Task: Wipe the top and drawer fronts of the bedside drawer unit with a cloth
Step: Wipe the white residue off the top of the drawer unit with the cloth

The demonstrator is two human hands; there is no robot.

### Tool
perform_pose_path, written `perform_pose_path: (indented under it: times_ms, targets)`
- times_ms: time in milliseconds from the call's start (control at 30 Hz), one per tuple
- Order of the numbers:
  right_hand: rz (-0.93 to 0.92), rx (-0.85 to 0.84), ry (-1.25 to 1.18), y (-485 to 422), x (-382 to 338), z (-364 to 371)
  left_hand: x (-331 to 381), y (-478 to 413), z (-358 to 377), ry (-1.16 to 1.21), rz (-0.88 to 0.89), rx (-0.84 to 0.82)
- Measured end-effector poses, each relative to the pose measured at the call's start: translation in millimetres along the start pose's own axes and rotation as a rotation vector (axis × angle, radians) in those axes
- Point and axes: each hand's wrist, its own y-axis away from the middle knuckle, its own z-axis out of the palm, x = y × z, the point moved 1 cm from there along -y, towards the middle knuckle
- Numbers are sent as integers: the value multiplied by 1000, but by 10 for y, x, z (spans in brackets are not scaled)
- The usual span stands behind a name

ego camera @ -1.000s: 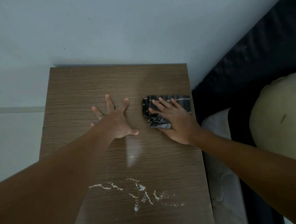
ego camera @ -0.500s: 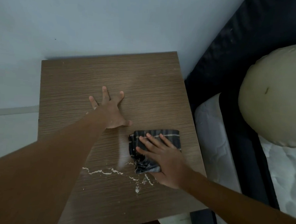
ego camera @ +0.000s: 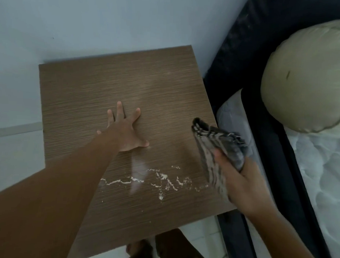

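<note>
Since the earlier frame the right hand has lifted the cloth off the wood and carried it toward the right edge of the drawer unit's top; before, it lay flat under the palm. The cloth, dark with pale stripes, now hangs bunched at centre right of the frame, its upper end raised above the surface, with the right hand's fingers clamped around its lower part. The left hand rests palm down near the middle of the top, fingers spread apart and holding nothing. A trail of white residue runs across the lower part of the wood, just below the left hand. A cream pillow lies on the bed at upper right.
</note>
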Motion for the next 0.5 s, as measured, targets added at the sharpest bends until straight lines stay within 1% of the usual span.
perform_pose_path:
  times_ms: [100, 167, 233, 300, 333, 400, 433, 500]
  targets:
    - [42, 226, 28, 149, 124, -101, -61, 41, 34, -31, 28, 0]
    - [85, 320, 98, 146, 398, -97, -120, 59, 45, -38, 48, 2]
    - [151, 337, 172, 79, 759, -25, -177, 76, 48, -38, 65, 2]
    - [205, 293, 220, 4, 1079, 127, -231, 101, 50, -32, 68, 5]
    - [177, 284, 257, -23, 1172, 219, -254, 113, 50, -29, 69, 7]
    - [27, 365, 414, -73, 1279, 399, -288, 128, 51, -21, 72, 5]
    - [-19, 408, 490, -92, 1298, 477, -298, 135, 49, -19, 73, 4]
    - [-13, 464, 567, -125, 1332, 590, -296, 143, 41, -16, 71, 1]
